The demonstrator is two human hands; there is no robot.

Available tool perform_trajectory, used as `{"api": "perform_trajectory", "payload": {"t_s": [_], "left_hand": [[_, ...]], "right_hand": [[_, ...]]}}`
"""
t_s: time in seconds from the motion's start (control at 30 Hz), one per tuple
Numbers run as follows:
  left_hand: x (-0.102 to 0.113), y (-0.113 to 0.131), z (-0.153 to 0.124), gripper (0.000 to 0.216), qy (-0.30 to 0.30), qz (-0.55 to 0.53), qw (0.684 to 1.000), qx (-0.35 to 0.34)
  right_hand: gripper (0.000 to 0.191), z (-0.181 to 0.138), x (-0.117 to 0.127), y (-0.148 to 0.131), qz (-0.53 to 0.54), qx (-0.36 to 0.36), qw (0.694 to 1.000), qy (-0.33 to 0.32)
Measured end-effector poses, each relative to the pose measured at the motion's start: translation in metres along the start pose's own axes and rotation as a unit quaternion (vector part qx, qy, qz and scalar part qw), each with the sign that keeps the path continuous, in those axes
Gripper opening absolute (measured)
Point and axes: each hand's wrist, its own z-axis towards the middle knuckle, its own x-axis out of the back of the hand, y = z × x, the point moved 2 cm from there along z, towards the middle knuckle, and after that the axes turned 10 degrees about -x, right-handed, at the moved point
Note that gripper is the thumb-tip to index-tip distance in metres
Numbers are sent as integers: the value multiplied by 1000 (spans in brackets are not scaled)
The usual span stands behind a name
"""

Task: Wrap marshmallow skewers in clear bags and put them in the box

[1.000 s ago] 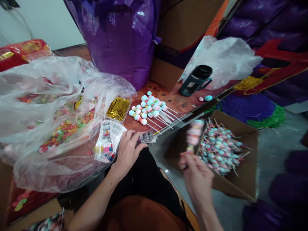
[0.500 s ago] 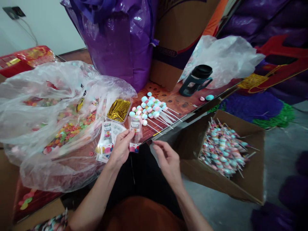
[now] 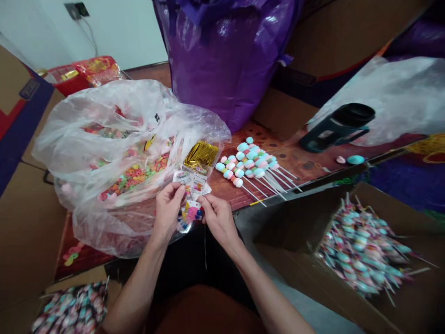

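Note:
Between my two hands is a small printed plastic bag, clear with colourful print at its bottom end. My left hand pinches its left side, thumb and forefinger closed. On the opposite side, my right hand is closed with its fingertips at the bag's edge. More printed bags lie beneath, so their outlines blend together. Just beyond are gold twist ties in a clear tray. To the right, several marshmallow and gummy skewers lie on the table with their white sticks pointing towards the front edge.
A large clear bag of gummy rings covers the table's left side. Behind stands a purple bag. A dark mug is at right. Cardboard boxes with wrapped skewers stand at lower right and lower left.
My view has turned left, so the table things appear further right. My right hand has come from beside the table edge to the bag, and my left hand now holds it over the bag pile.

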Motion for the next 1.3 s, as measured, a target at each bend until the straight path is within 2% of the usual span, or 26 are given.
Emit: {"api": "perform_trajectory", "payload": {"t_s": [0.1,0.17,0.27,0.33,0.43,0.47,0.53,0.57,0.6,0.67,0.73,0.8,0.9,1.0,1.07,1.17,1.3], "left_hand": [[18,1,9,19,30,102,990,-88],[25,1,15,14,23,178,975,-129],[28,0,20,15,7,320,931,-178],[26,-1,21,23,9,391,895,-215],[25,2,17,38,31,408,875,-258],[24,5,14,38,48,399,876,-268],[24,12,8,24,70,361,890,-271],[22,14,6,17,56,329,909,-250],[20,16,4,20,22,286,935,-208],[11,15,-1,36,-79,176,978,-77],[-1,11,-8,47,-159,69,983,52],[-11,7,-13,48,-168,-4,979,111],[-22,3,-20,47,-147,-70,976,146],[-31,1,-27,51,-164,-127,952,224],[-35,1,-29,50,-156,-165,941,253],[-40,4,-30,48,-130,-187,943,245],[-39,3,-33,42,-114,-138,964,197]], "right_hand": [[41,7,1,3,-10,-16,1000,20],[37,12,5,7,10,-29,999,28],[33,16,11,14,53,-51,997,10],[32,17,14,16,73,-56,996,-5],[31,16,15,17,94,-52,994,-34],[31,16,15,16,102,-55,992,-48],[32,15,15,13,127,-67,986,-82],[33,14,16,11,140,-74,982,-98],[33,13,17,9,151,-79,979,-111],[34,11,21,3,158,-77,975,-135],[35,9,26,-3,146,-64,974,-158],[36,7,32,-9,127,-44,975,-179],[36,5,44,-15,101,-16,976,-194],[36,5,55,-17,82,1,974,-213],[35,6,61,-18,69,11,970,-233],[36,7,68,-18,48,18,968,-248],[25,7,77,-19,78,17,975,-208]]}}
